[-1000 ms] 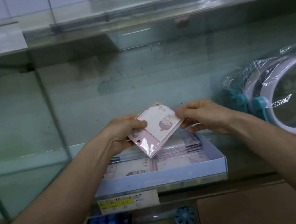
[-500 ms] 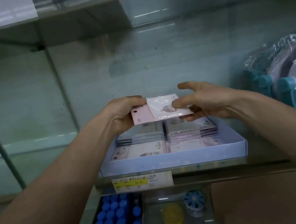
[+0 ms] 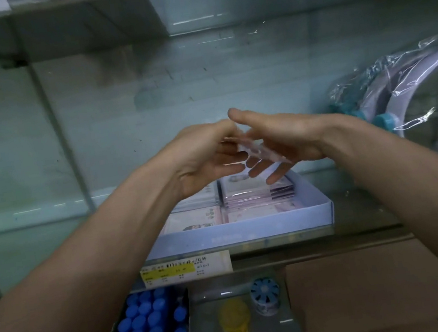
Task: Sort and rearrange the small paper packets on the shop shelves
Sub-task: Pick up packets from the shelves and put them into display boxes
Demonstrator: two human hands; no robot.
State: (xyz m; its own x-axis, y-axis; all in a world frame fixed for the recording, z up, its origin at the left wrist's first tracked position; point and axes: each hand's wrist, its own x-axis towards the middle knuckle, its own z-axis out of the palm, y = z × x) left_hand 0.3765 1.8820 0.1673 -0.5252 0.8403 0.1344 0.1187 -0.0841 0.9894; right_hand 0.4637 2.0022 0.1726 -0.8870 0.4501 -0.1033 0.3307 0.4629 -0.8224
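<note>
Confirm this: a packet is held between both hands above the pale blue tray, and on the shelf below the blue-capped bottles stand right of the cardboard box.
Wrong on one point: the head view shows the blue-capped bottles left of the cardboard box, not right. The packet is indeed between the left hand and right hand, above the pale blue tray.

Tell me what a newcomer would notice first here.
The left hand and right hand meet at centre, a clear-wrapped pink packet between them, above a pale blue tray of similar packets. Blue-capped bottles stand on the shelf below, left; a plastic-wrapped ring sits at right.
</note>
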